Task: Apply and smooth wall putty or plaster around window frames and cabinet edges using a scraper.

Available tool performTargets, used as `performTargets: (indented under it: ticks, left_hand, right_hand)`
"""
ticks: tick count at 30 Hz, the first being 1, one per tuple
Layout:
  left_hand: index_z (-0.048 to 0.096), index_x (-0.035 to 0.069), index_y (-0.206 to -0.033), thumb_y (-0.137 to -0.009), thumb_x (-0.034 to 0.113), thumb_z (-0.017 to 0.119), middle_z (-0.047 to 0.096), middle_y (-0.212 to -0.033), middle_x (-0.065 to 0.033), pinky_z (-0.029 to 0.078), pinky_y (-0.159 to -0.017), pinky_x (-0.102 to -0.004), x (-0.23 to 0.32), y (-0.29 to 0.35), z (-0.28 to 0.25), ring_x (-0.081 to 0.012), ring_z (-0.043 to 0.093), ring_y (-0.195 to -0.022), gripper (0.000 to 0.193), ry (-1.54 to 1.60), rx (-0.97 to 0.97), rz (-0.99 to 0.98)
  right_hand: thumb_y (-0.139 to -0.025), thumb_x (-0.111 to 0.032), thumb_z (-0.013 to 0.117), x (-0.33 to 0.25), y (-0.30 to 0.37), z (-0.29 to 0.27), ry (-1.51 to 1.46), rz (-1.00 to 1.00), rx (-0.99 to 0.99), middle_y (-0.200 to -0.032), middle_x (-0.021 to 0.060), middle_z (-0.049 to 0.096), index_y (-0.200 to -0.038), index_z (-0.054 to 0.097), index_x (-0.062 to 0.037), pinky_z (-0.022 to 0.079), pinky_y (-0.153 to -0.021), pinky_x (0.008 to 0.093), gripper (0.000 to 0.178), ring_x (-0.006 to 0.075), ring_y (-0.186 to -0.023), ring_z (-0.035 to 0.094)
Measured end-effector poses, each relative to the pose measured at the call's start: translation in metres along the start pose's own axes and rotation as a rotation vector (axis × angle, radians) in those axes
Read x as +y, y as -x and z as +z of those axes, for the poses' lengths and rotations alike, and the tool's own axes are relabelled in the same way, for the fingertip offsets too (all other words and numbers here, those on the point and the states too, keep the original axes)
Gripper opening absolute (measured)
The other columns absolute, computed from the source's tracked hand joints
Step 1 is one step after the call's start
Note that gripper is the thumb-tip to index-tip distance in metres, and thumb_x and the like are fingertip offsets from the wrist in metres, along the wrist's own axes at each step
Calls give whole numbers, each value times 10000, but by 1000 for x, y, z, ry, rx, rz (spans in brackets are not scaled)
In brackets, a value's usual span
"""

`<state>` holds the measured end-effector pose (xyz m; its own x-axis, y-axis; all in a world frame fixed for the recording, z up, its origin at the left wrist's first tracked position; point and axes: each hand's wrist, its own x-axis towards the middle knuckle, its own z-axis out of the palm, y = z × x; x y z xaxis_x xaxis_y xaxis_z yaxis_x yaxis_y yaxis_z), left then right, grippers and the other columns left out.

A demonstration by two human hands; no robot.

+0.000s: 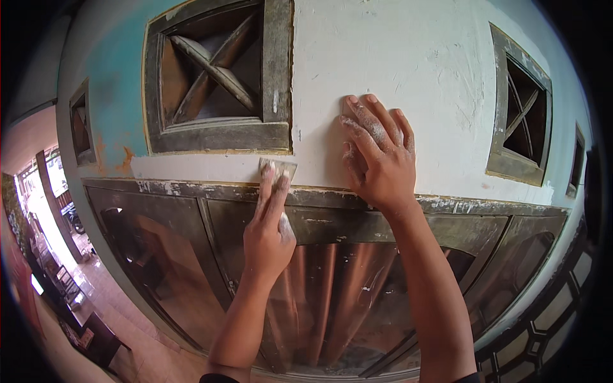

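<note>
Two recessed openings are noted in the white plastered wall (440,70). The larger, a square dark weathered wooden vent frame (211,139) at upper left, holds a pair of crossed wooden slats (216,69). The second, a dark wooden vent frame with pale scuffs (516,167) at right, contains thinner crossed slats (522,116). Below both runs a wide dark wooden window frame (319,221), its upper edge flecked with white; reddish-brown draped curtain folds (329,287) show in the central glass pane.

The item in hand, a small flat greyish scraper-like plate (285,167), is at the wall surface, just under the lower right corner of the larger vent frame and above the window frame. It lies at the fingertips of the left hand (270,239), whose extended fingers are held close together upon it. Its grip on the far face cannot be determined. The right hand (385,167) is to the right of the plate and higher, apart from it, with fingers loosely spread against the white plaster; whether anything lies beneath the palm cannot be told. White residue marks the fingers of both hands. Turquoise paint (118,76) covers the wall at far left, with an orange-brown stain (127,161) low down.
</note>
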<state>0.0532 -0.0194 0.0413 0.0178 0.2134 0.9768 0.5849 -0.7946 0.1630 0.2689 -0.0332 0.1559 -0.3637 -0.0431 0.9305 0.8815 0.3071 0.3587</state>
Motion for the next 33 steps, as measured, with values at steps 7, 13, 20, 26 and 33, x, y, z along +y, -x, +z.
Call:
performTargets:
  ticks: [7, 13, 20, 26, 33]
  left_hand:
    - [488, 117, -1595, -812, -126, 543, 408, -1675, -188, 595, -1005, -440, 10, 7, 0, -423, 547, -1401, 822, -47, -51, -14]
    - [460, 120, -1613, -808, -122, 575, 393, -1686, -187, 582, -1036, -447, 19, -3, 7, -419, 505, -1446, 849, -11, -68, 3]
    - [467, 102, -1604, -826, -124, 559, 398, -1677, -203, 538, -1099, -460, 19, -3, 15, -429, 499, -1448, 815, -2, -48, -23]
    - [522, 46, -1565, -799, -161, 485, 443, -1645, -237, 476, -1153, -439, 31, 15, 13, -415, 447, -1508, 795, 26, -68, -81]
    - [457, 96, -1604, -832, -116, 567, 408, -1666, -216, 558, -1067, -465, 31, 5, 20, -428, 515, -1432, 809, -41, -52, 12]
  right_hand:
    - [-859, -139, 709, 1, -3, 0, 18, -13, 38, -1567, 11, 584, -1244, 712, -152, 337, -1231, 549, 385, 255, -1507, 475]
    - [-857, -136, 712, 4, 1, 3, 29, -12, 48, -1557, 6, 593, -1239, 716, -156, 339, -1231, 545, 382, 249, -1502, 480]
    - [-849, -94, 709, 0, -2, 0, -2, 1, 23, -1555, 20, 601, -1286, 718, -162, 316, -1244, 537, 442, 271, -1516, 476]
    - [-848, -89, 706, 1, 1, 3, 9, -6, 33, -1548, 22, 607, -1289, 718, -158, 324, -1243, 527, 447, 274, -1507, 487]
    - [-854, -138, 710, 5, 1, 3, 21, -25, 71, -1535, 14, 610, -1230, 717, -150, 343, -1227, 542, 377, 254, -1488, 493]
